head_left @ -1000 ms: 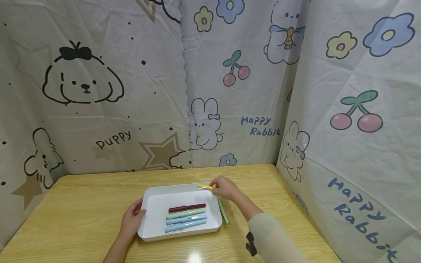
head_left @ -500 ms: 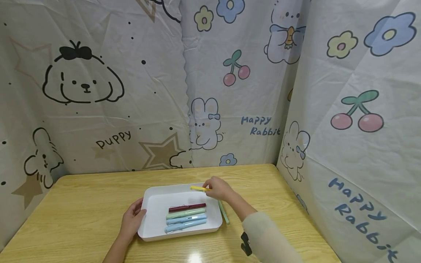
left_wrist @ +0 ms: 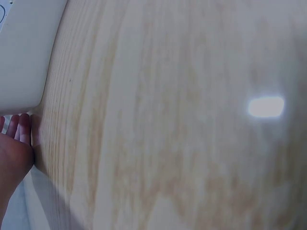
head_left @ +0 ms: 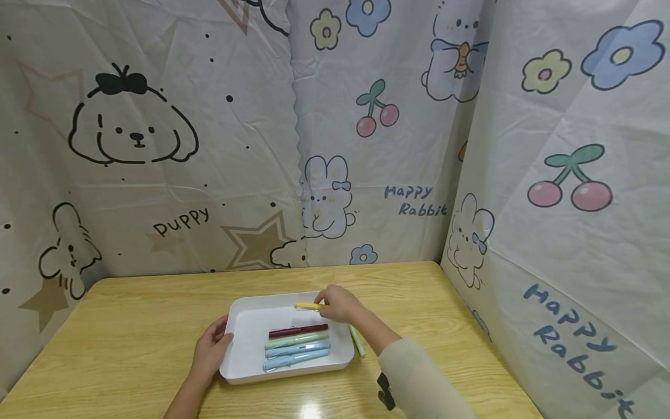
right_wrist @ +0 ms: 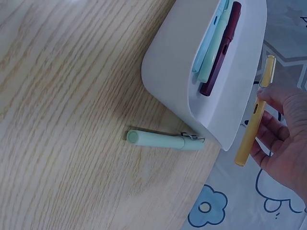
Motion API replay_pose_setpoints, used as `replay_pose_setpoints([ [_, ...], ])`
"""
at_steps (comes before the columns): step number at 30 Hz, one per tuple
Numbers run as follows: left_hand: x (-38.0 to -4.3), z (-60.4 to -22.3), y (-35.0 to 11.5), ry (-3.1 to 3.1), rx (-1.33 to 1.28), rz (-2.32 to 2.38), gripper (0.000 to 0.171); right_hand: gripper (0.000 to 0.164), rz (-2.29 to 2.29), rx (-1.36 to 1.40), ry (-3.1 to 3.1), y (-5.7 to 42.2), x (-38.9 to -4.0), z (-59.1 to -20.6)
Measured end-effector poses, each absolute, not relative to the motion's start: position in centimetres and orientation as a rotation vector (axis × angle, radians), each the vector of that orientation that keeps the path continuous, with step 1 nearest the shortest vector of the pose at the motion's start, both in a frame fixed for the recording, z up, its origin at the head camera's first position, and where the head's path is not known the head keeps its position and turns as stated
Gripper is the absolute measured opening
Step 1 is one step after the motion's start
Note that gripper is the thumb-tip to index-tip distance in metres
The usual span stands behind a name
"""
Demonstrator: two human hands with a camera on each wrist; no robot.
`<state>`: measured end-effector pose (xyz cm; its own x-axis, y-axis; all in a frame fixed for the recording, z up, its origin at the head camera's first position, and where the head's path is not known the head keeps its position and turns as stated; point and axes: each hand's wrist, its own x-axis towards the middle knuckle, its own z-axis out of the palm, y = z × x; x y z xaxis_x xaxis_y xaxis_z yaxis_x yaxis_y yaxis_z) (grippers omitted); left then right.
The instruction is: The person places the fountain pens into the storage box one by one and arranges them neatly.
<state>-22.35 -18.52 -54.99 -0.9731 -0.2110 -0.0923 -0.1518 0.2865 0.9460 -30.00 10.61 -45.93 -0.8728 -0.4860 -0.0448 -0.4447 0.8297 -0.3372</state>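
Observation:
My right hand [head_left: 340,305] pinches a yellow pen with a clip [head_left: 305,305] between thumb and fingers, above the back right part of a white tray [head_left: 248,317]. In the right wrist view the yellow pen [right_wrist: 248,139] is tilted and apart from the other pens. At the tray's left edge my left hand [head_left: 210,344] grips the rim, thumb on top. Inside the tray lie a dark red pen [head_left: 298,331], a light green pen [head_left: 296,340] and two light blue pens [head_left: 297,359], roughly side by side.
Another light green pen [right_wrist: 160,140] lies on the wooden table [head_left: 136,343], just outside the tray's right side. Patterned cloth [head_left: 246,128] hangs behind the table and along both sides.
My right hand has carried the yellow pen leftward and slightly nearer, from the tray's back right corner over its inside. The left hand and the tray have stayed put.

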Motion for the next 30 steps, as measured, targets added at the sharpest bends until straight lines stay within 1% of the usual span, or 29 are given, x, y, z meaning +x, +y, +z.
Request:
replay_pose_setpoints([
  [15, -22.4, -55.1, -18.6, -2.473, 0.361, -1.837, 0.051, 0.026, -0.403, -0.769, 2.873, 8.8, -29.6, -46.4],
  [30, -22.4, -55.1, -18.5, -2.469, 0.356, -1.835, 0.05, 0.023, -0.395, -0.762, 2.883, 8.2, -29.6, -47.4],
])
